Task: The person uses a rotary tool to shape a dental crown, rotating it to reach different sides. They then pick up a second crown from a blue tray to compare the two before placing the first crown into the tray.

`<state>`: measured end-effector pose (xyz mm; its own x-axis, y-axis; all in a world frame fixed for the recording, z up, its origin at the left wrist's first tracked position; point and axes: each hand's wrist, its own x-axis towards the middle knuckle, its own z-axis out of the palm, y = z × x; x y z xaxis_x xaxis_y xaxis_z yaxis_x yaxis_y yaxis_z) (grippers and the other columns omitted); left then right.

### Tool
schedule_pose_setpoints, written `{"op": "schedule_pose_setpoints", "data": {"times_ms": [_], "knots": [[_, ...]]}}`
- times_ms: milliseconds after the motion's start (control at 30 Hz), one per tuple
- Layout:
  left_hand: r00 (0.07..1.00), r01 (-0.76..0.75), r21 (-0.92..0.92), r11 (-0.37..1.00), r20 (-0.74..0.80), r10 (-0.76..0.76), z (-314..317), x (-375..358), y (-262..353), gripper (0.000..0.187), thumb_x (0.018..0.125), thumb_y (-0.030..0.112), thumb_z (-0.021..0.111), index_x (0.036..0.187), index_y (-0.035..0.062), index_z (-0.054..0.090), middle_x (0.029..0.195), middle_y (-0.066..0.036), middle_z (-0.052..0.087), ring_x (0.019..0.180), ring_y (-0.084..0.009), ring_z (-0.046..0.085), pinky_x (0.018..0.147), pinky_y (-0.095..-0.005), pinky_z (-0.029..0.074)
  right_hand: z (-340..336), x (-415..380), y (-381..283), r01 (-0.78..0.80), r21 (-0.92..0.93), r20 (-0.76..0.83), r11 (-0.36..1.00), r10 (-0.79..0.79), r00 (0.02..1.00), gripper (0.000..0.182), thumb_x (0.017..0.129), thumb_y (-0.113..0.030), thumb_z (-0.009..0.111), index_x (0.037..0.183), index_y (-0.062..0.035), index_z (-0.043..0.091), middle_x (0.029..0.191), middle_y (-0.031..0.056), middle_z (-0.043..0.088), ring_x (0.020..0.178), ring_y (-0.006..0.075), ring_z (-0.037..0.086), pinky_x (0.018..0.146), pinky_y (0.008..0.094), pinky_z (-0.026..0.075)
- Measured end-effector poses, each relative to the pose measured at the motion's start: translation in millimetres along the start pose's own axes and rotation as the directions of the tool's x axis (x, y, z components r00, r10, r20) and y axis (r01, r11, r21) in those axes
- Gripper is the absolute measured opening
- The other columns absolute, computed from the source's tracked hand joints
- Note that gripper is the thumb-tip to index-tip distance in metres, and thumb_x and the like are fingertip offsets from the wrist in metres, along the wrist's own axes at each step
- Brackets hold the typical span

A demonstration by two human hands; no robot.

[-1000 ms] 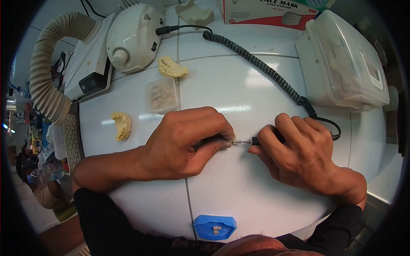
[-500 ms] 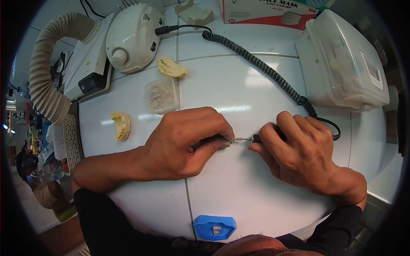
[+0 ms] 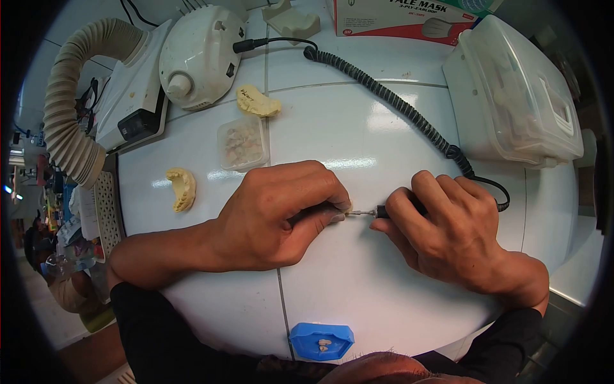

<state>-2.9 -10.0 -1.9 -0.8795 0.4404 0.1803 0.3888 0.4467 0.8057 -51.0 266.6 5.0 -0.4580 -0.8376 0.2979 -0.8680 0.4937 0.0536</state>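
Observation:
My right hand [image 3: 448, 224] is closed around a dark rotary handpiece [image 3: 382, 211], whose thin metal bur [image 3: 363, 212] points left. The bur's tip meets the fingertips of my left hand [image 3: 288, 214], where thumb and forefinger are pinched together. Whatever sits in that pinch is too small and covered to make out. A black coiled cord [image 3: 390, 99] runs from the handpiece up to a white control unit [image 3: 198, 57]. Below my hands, a blue tray [image 3: 300, 339] holds a few small tooth-like pieces [image 3: 324, 345].
A yellowish dental cast [image 3: 182, 190] lies left, another cast [image 3: 258, 101] farther back beside a clear box [image 3: 243, 144] of small pieces. A ribbed hose [image 3: 61, 96] arches at the left. A lidded plastic container [image 3: 511, 96] and a face mask box [image 3: 403, 19] stand at the back right.
My right hand has shifted very slightly left, tilting the handpiece a little. My left hand keeps its pinch almost unmoved.

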Motion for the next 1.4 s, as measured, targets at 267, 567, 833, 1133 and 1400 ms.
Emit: {"op": "schedule_pose_setpoints", "data": {"times_ms": [267, 567, 833, 1133, 1400], "knots": [[1.000, -0.011, 0.008, 1.000, -0.002, 0.011, 0.5, 0.1, -1.7, 0.022, 0.086, -0.009, 0.084, 0.103, -0.0005, 0.074, 0.098, -0.012, 0.076, 0.079, -0.0193, 0.075, 0.065, -0.0297, 0.056, 0.6, 0.7, 1.1, 0.001, 0.005, 0.003, 1.000, -0.001, 1.000, 0.036, 0.099, -0.046, 0.080, 0.086, -0.0149, 0.066, 0.083, 0.0007, 0.051, 0.060, 0.0138, 0.056, 0.053, 0.0309, 0.044], [0.995, 0.090, -0.020, 0.996, -0.034, -0.091, -2.1, -0.4, 4.3, 0.018, 0.090, -0.002, 0.080, 0.106, 0.0002, 0.075, 0.098, -0.007, 0.076, 0.077, -0.0114, 0.071, 0.063, -0.0255, 0.052, -5.1, 5.1, 9.7, -0.036, 0.101, 0.009, 0.994, 0.035, 0.999, 0.032, 0.099, -0.037, 0.082, 0.090, -0.0116, 0.065, 0.082, 0.0030, 0.052, 0.060, 0.0181, 0.060, 0.053, 0.0346, 0.046], [0.990, 0.114, -0.195, 0.974, -0.054, -0.127, -2.5, -3.4, -1.7, 0.014, 0.095, 0.002, 0.077, 0.108, 0.0000, 0.074, 0.099, -0.005, 0.077, 0.080, -0.0079, 0.068, 0.068, -0.0252, 0.054, -1.2, 2.5, 12.1, -0.067, 0.197, -0.002, 0.978, 0.069, 0.998, 0.032, 0.103, -0.035, 0.078, 0.094, -0.0088, 0.064, 0.081, 0.0054, 0.052, 0.059, 0.0218, 0.061, 0.052, 0.0376, 0.048], [0.996, 0.075, -0.194, 0.978, -0.041, -0.085, -2.0, -3.0, -1.0, 0.011, 0.092, -0.001, 0.079, 0.094, -0.0013, 0.068, 0.101, -0.008, 0.075, 0.076, -0.0082, 0.065, 0.062, -0.0255, 0.051, -4.2, 6.5, 11.5, -0.033, 0.174, 0.040, 0.984, 0.026, 0.999, 0.034, 0.102, -0.036, 0.079, 0.092, -0.0088, 0.062, 0.078, 0.0045, 0.053, 0.059, 0.0219, 0.062, 0.052, 0.0372, 0.049], [0.997, 0.067, -0.178, 0.982, -0.025, -0.072, -1.0, -3.0, 2.0, 0.008, 0.092, -0.001, 0.075, 0.094, -0.0002, 0.067, 0.088, -0.003, 0.068, 0.069, -0.0072, 0.058, 0.057, -0.0261, 0.045, -6.9, 8.5, 3.6, -0.033, 0.199, 0.064, 0.979, 0.021, 0.998, 0.035, 0.101, -0.036, 0.080, 0.090, -0.0090, 0.062, 0.077, 0.0047, 0.053, 0.058, 0.0221, 0.063, 0.053, 0.0366, 0.049]]}}
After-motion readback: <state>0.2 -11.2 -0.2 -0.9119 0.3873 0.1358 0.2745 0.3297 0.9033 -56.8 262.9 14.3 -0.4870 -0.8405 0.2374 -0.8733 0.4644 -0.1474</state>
